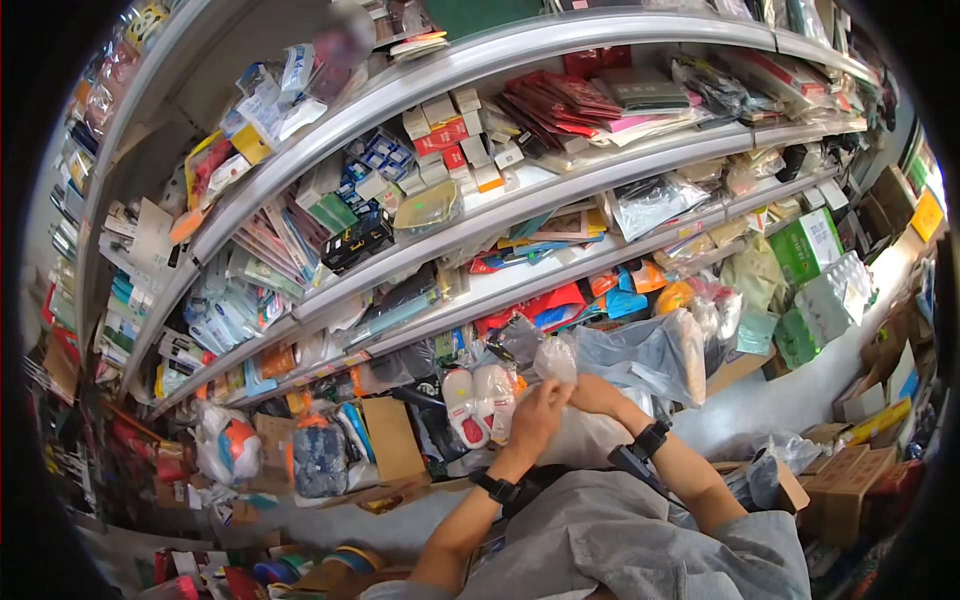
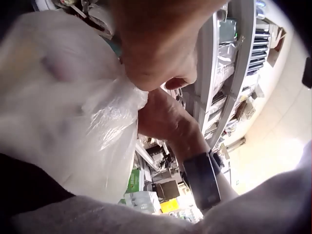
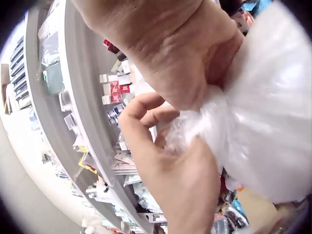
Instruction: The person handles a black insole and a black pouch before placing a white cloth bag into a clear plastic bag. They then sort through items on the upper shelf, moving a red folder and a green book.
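A full, translucent white plastic bag hangs in front of the person's lap, gathered at its neck. In the right wrist view, my left hand pinches the crumpled top of the bag between thumb and curled fingers. My right hand grips the bunched neck right beside it. From the left wrist side, the bag bulges below the two hands, its contents showing only as blurred shapes. In the head view, the left hand and right hand meet at the bag's neck.
Curved metal shelves packed with boxes and packets rise ahead. White slippers hang just left of the hands. Cardboard boxes stand at the right, and a bluish plastic-wrapped item lies just beyond the hands.
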The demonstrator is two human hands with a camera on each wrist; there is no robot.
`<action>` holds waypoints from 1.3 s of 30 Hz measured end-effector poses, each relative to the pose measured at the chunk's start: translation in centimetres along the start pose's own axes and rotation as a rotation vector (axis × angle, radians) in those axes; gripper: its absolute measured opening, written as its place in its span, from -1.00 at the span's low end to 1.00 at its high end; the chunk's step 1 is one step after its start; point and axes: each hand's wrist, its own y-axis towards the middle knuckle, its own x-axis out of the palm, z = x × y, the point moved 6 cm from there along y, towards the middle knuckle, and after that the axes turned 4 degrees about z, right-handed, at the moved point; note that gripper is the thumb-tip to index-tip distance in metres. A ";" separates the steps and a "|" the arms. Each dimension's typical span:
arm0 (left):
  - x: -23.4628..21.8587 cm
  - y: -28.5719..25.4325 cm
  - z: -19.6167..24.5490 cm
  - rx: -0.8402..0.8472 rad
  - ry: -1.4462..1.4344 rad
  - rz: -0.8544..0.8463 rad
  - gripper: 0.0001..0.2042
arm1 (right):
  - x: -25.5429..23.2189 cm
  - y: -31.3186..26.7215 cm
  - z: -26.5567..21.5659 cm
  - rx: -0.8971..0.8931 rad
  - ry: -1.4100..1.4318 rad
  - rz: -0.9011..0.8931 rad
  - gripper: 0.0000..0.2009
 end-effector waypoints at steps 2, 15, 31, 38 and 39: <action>-0.7 0.0 1.8 0.183 0.001 0.053 -0.54 | -3.5 -2.1 -3.7 -0.052 0.009 -0.087 -0.65; -1.9 -0.4 0.7 -0.231 0.112 -0.061 -0.63 | -5.5 -4.1 -7.3 -0.261 0.292 -0.074 -0.58; -0.1 -4.9 -3.5 -0.456 0.031 -0.115 -0.73 | -3.4 -6.3 -10.7 -0.276 0.175 -0.068 -0.51; 0.0 -6.0 -4.6 -0.726 -0.086 -0.129 -0.74 | -2.2 -6.5 -12.1 -0.193 -0.088 -0.041 -0.52; 0.4 -6.5 -5.0 -0.729 -0.087 -0.128 -0.74 | -1.8 -6.5 -12.1 -0.194 -0.089 -0.044 -0.52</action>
